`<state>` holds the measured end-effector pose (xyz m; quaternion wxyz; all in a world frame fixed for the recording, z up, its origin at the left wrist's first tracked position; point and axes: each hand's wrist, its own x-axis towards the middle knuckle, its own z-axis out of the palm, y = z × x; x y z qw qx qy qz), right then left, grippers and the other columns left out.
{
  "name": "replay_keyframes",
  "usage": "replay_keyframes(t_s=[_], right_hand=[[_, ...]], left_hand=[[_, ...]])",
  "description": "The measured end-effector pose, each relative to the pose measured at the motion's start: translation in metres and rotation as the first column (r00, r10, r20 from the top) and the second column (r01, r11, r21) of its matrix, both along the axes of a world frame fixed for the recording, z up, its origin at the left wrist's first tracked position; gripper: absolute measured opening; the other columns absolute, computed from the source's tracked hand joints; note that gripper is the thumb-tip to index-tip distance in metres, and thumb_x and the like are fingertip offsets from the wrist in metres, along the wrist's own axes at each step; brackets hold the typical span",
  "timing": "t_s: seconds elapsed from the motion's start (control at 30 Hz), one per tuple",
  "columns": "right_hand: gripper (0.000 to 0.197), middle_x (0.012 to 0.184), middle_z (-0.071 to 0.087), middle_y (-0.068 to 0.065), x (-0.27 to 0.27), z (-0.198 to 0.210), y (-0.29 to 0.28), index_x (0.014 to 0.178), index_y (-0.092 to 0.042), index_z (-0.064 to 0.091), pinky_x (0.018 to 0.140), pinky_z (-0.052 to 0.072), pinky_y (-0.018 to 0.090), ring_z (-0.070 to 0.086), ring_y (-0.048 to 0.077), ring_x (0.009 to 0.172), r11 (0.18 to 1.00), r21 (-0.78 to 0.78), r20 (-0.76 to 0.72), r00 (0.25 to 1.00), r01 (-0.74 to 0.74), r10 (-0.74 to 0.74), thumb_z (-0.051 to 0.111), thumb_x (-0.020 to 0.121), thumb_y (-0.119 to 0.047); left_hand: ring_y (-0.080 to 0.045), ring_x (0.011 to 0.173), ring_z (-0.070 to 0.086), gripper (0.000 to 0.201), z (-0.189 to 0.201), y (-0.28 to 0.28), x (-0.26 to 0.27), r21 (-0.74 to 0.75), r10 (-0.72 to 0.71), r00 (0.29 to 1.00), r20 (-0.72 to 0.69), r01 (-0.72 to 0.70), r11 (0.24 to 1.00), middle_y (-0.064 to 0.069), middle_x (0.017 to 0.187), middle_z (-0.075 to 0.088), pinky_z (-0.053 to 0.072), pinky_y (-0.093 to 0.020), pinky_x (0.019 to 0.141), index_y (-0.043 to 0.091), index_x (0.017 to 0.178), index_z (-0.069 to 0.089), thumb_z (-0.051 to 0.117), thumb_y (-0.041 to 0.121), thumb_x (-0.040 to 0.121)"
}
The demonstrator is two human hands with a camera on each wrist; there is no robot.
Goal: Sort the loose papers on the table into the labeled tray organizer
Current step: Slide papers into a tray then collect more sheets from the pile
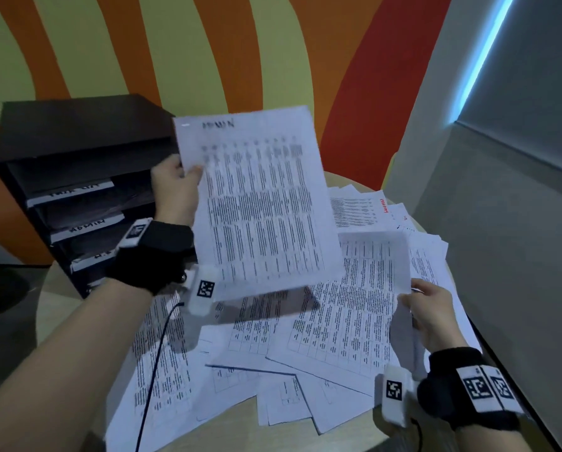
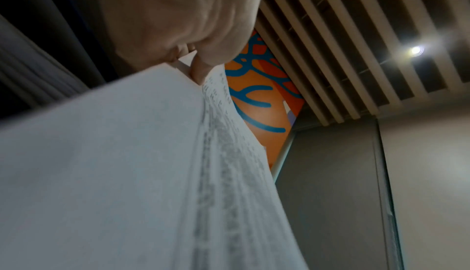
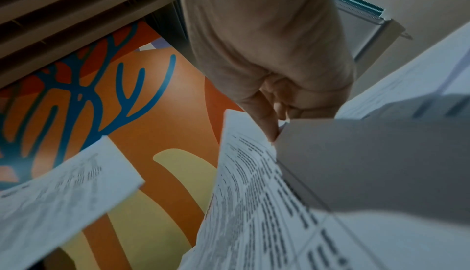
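My left hand pinches the left edge of a printed sheet headed ADMIN and holds it in the air, just right of the dark tray organizer. The left wrist view shows the thumb pressed on that sheet. My right hand pinches the right edge of another sheet and lifts it off the pile of loose papers. In the right wrist view the fingers grip this second sheet. The organizer's shelves carry white label strips.
Loose papers cover most of the round wooden table. The organizer stands at the table's back left. A grey wall runs close along the right side. A black cable hangs across the papers near my left forearm.
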<state>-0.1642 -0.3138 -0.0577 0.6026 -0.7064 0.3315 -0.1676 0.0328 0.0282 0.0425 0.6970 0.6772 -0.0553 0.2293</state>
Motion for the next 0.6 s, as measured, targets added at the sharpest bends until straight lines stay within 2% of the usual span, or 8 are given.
replay_keyframes(t_s=[0.07, 0.13, 0.23, 0.3, 0.4, 0.47, 0.53, 0.6], right_hand=[[0.031, 0.066, 0.056, 0.006, -0.001, 0.005, 0.003, 0.087, -0.005, 0.068, 0.035, 0.025, 0.013, 0.04, 0.01, 0.042, 1.0, -0.004, 0.027, 1.0, -0.007, 0.007, 0.046, 0.082, 0.017], [0.03, 0.066, 0.057, 0.007, 0.0, 0.009, 0.005, 0.088, -0.004, 0.07, 0.04, 0.027, 0.017, 0.041, 0.014, 0.046, 0.999, 0.02, 0.041, 0.999, -0.035, 0.034, 0.047, 0.083, 0.014], [0.025, 0.08, 0.065, 0.021, 0.003, 0.013, 0.012, 0.087, -0.004, 0.071, 0.061, 0.042, 0.032, 0.052, 0.024, 0.067, 0.991, 0.104, 0.097, 0.993, -0.081, 0.071, 0.051, 0.082, 0.009], [0.018, 0.087, 0.067, 0.027, 0.007, 0.013, 0.017, 0.082, -0.004, 0.071, 0.075, 0.045, 0.042, 0.057, 0.029, 0.075, 0.986, 0.13, 0.139, 0.987, -0.102, 0.084, 0.054, 0.079, 0.003], [0.009, 0.081, 0.052, 0.015, 0.012, 0.014, 0.025, 0.081, -0.01, 0.059, 0.074, 0.037, 0.038, 0.045, 0.026, 0.076, 0.976, 0.16, 0.201, 0.973, -0.146, 0.113, 0.059, 0.086, -0.018], [0.012, 0.086, 0.055, 0.001, 0.013, 0.014, 0.028, 0.097, -0.016, 0.062, 0.081, 0.039, 0.033, 0.05, 0.017, 0.08, 0.973, 0.136, 0.187, 0.969, -0.186, 0.159, 0.058, 0.095, -0.028], [0.012, 0.098, 0.069, -0.004, 0.011, 0.014, 0.031, 0.104, -0.014, 0.066, 0.08, 0.047, 0.03, 0.062, 0.01, 0.088, 0.971, 0.043, 0.149, 0.963, -0.235, 0.226, 0.063, 0.093, -0.019], [0.013, 0.088, 0.074, 0.006, 0.007, 0.014, 0.029, 0.091, -0.006, 0.07, 0.066, 0.053, 0.027, 0.068, 0.018, 0.077, 0.974, -0.039, 0.098, 0.969, -0.225, 0.227, 0.066, 0.084, 0.003]], left_hand=[[-0.026, 0.09, 0.065, 0.006, -0.012, -0.012, -0.004, 0.005, -0.042, 0.998, -0.041, 0.042, 0.999, -0.013, 0.097, 0.068, 0.051, -0.04, 0.081, 0.005, 0.094, 0.064, 0.059, 0.005, 0.092], [-0.024, 0.086, 0.064, 0.01, -0.029, -0.027, -0.007, 0.039, -0.089, 0.986, -0.144, 0.096, 0.995, -0.013, 0.097, 0.068, 0.05, -0.037, 0.077, 0.002, 0.098, 0.066, 0.059, 0.008, 0.093], [-0.019, 0.08, 0.057, 0.019, -0.066, -0.055, -0.016, 0.179, -0.156, 0.941, -0.3, 0.216, 0.96, -0.011, 0.089, 0.061, 0.043, -0.032, 0.069, 0.001, 0.097, 0.063, 0.058, 0.019, 0.095], [-0.022, 0.089, 0.059, 0.026, -0.081, -0.071, -0.026, 0.212, -0.193, 0.904, -0.382, 0.289, 0.934, -0.011, 0.099, 0.061, 0.045, -0.034, 0.076, 0.0, 0.108, 0.059, 0.053, 0.023, 0.097], [-0.029, 0.109, 0.057, 0.031, -0.089, -0.089, -0.04, 0.178, -0.239, 0.861, -0.449, 0.349, 0.92, -0.011, 0.121, 0.059, 0.046, -0.039, 0.097, 0.002, 0.125, 0.051, 0.049, 0.022, 0.101], [-0.027, 0.102, 0.059, 0.027, -0.088, -0.098, -0.047, 0.166, -0.247, 0.856, -0.455, 0.354, 0.92, -0.01, 0.114, 0.06, 0.047, -0.032, 0.087, 0.002, 0.119, 0.052, 0.053, 0.019, 0.099], [-0.029, 0.096, 0.063, 0.026, -0.09, -0.103, -0.049, 0.167, -0.257, 0.85, -0.459, 0.367, 0.915, -0.011, 0.108, 0.065, 0.048, -0.031, 0.076, 0.001, 0.113, 0.054, 0.062, 0.015, 0.093], [-0.025, 0.088, 0.065, 0.031, -0.093, -0.102, -0.048, 0.146, -0.271, 0.836, -0.476, 0.379, 0.914, -0.011, 0.103, 0.064, 0.05, -0.029, 0.07, 0.003, 0.111, 0.051, 0.068, 0.013, 0.088]])
